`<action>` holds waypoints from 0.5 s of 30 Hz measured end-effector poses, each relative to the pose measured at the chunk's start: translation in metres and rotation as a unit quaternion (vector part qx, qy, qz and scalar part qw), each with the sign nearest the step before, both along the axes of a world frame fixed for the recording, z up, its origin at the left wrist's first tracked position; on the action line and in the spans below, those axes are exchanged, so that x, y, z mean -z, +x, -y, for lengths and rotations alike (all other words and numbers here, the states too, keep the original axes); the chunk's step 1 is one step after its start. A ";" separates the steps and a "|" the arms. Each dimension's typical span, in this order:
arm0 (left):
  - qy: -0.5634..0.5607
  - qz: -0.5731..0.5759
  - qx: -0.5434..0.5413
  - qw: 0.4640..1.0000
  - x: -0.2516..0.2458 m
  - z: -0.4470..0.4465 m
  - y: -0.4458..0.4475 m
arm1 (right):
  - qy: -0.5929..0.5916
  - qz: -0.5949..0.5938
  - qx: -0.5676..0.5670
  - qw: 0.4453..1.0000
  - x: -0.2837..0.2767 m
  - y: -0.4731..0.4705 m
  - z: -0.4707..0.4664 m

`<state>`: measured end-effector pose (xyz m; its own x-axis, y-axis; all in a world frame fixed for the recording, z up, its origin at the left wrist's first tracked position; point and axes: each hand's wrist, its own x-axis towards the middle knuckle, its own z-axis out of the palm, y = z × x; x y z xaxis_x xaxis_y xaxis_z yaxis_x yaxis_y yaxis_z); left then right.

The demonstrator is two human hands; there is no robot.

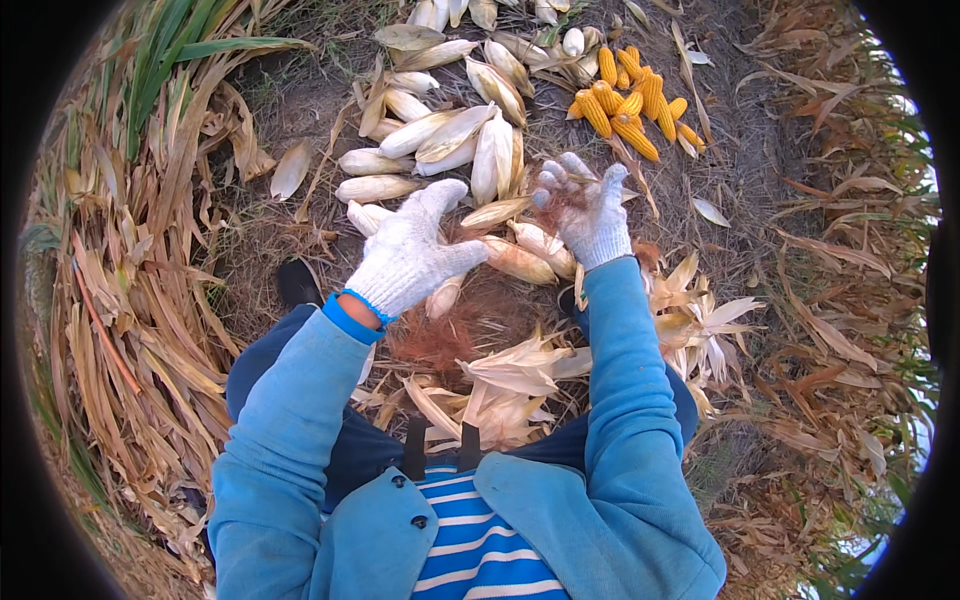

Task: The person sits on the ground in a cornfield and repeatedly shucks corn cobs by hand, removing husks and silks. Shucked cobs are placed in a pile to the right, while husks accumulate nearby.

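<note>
My left hand [420, 251], in a white knit glove, hovers over a pile of unhusked corn ears [427, 139] with thumb and fingers apart and nothing in it. My right hand [589, 214], gloved too, is turned palm up with its fingers spread and half curled. Reddish corn silk [559, 206] clings across its palm and fingers. Below and between the hands lie more ears in husk [517, 259]. Bare yellow corn cobs [630, 101] form a heap beyond my right hand.
Stripped husks [510, 382] and loose brown silk [435, 341] lie between my legs, with more husks [701, 315] by my right forearm. Dry corn stalks [142, 337] line the left side. Dry leaves [832, 337] border the right. A shoe [298, 283] shows at left.
</note>
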<state>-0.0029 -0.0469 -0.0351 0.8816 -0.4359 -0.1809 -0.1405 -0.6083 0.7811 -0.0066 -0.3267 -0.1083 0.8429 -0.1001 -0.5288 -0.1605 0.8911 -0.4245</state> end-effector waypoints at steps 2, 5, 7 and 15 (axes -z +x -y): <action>-0.018 -0.015 0.005 1.000 0.004 0.004 -0.004 | -0.002 0.043 -0.065 0.997 -0.015 -0.014 -0.036; -0.088 -0.074 -0.015 0.993 0.008 0.006 -0.015 | 0.095 0.140 -0.099 0.981 -0.038 -0.035 -0.082; -0.152 -0.200 -0.002 0.968 0.010 0.005 -0.020 | 0.002 0.140 -0.082 0.987 -0.047 -0.048 -0.106; -0.040 -0.026 -0.010 0.999 0.016 -0.007 -0.019 | -0.118 0.103 -0.043 0.987 -0.042 -0.071 -0.116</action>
